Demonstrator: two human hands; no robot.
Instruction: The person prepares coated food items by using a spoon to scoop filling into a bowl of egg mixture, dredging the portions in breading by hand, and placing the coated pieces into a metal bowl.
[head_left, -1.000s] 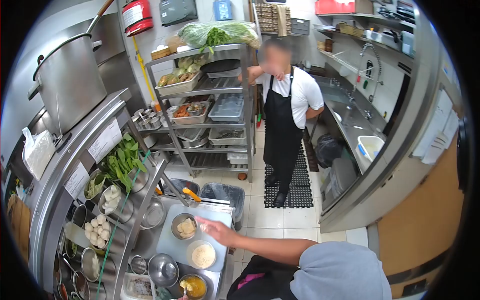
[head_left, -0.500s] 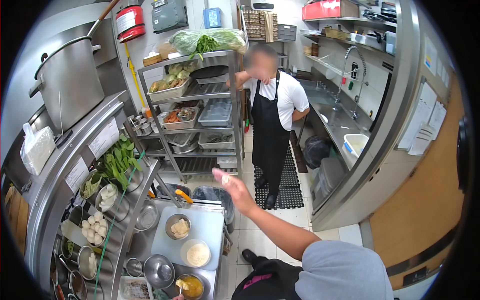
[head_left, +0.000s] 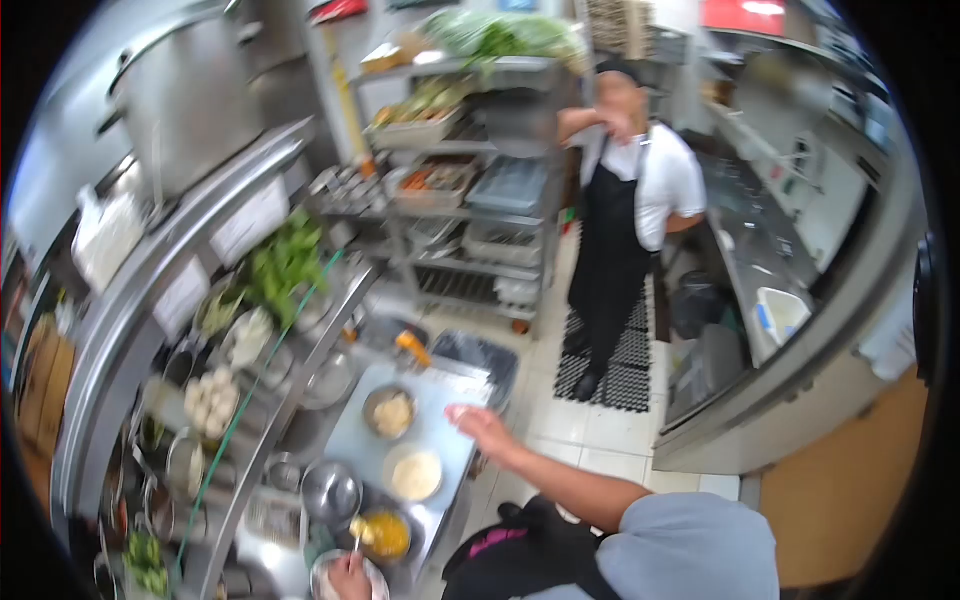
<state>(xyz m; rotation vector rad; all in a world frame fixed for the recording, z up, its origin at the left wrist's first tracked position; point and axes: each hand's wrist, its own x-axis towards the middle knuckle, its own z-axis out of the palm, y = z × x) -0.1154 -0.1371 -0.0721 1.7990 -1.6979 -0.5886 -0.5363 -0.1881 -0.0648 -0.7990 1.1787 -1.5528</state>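
Observation:
My left hand grips a thin metal utensil, its kind too blurred to tell. At the utensil's tip, a yellow-coated lump sits at the edge of a metal bowl of yellow liquid. A round bowl lies beneath that hand. My right hand is open and holds nothing, fingers stretched out over the right edge of a pale cutting board. Beside it on the board are a metal bowl with pale pieces and a white bowl of pale powder.
An empty-looking metal bowl stands left of the liquid. Containers of leafy greens and white balls line the left shelf. A person in a black apron stands on a black mat between a rack and a sink counter.
My right hand has come down from in front of the rack to the board's edge. The view has shifted, bringing more of my left hand and the bowl beneath it into sight.

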